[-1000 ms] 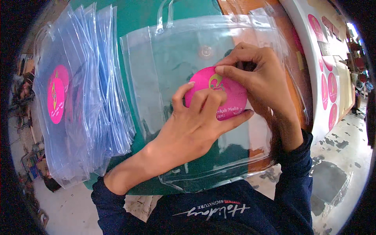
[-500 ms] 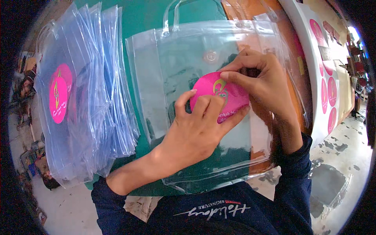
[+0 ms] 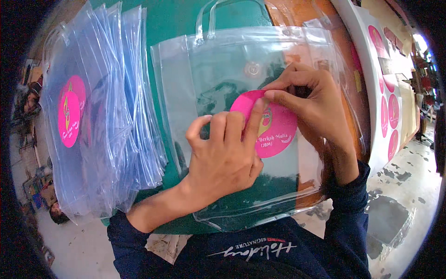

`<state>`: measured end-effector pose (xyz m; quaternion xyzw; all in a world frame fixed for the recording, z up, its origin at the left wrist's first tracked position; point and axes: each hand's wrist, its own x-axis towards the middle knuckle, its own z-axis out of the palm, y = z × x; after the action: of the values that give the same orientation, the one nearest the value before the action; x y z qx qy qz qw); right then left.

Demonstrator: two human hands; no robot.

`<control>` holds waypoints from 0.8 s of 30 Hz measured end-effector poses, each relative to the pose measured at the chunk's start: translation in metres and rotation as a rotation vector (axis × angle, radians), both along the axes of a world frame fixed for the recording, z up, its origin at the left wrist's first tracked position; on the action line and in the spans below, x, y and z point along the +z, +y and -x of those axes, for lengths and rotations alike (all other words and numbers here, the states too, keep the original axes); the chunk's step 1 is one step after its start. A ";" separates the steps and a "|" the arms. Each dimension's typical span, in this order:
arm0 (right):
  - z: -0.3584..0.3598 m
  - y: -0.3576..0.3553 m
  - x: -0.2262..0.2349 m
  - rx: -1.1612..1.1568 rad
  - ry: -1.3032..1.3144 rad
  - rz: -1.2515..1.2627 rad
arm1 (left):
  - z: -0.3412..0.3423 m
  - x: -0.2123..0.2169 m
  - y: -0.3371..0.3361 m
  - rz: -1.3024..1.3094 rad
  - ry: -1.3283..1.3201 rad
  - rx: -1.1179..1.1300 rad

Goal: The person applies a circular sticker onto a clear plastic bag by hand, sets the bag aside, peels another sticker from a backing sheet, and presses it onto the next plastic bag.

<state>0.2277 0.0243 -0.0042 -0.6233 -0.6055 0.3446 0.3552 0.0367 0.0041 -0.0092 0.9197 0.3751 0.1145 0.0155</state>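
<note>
A clear plastic bag (image 3: 204, 88) with clear handles lies flat in front of me. A round pink sticker (image 3: 278, 139) with a green emblem and white lettering is on the middle of its front. My right hand (image 3: 313, 95) pinches the sticker's upper edge between thumb and fingers. From the lower left, my left hand (image 3: 223, 156) reaches over the sticker's left side, its index finger stretched across the surface toward the right fingertips. The other left fingers are bent and apart. Whether the sticker's upper part touches the plastic is hidden by my hands.
At left lies a stack of clear plastic bags (image 3: 134, 107), the top one bearing a pink oval-looking sticker (image 3: 69, 121). A green surface (image 3: 174, 14) and brown wood (image 3: 290, 14) lie under the bags. White sheets of pink round stickers (image 3: 384, 114) stand at right.
My left hand has slid left and down, its index finger now extended across the sticker's upper part. More of the sticker's lower right shows. The right hand keeps its pinch at the top edge.
</note>
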 end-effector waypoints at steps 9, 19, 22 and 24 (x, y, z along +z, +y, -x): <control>0.000 0.001 -0.003 0.005 -0.002 -0.023 | 0.003 -0.004 0.000 -0.042 -0.020 -0.093; 0.001 -0.001 0.000 0.011 -0.015 -0.009 | 0.004 0.000 0.004 -0.022 -0.039 -0.011; 0.001 0.001 -0.002 0.027 -0.005 -0.036 | 0.005 0.000 0.007 0.002 -0.051 -0.018; 0.002 0.001 -0.003 0.001 0.023 -0.003 | 0.005 0.000 0.008 0.054 -0.051 0.024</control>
<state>0.2258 0.0257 -0.0068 -0.6185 -0.6022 0.3511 0.3627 0.0318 0.0117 -0.0090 0.9112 0.3886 0.1277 0.0485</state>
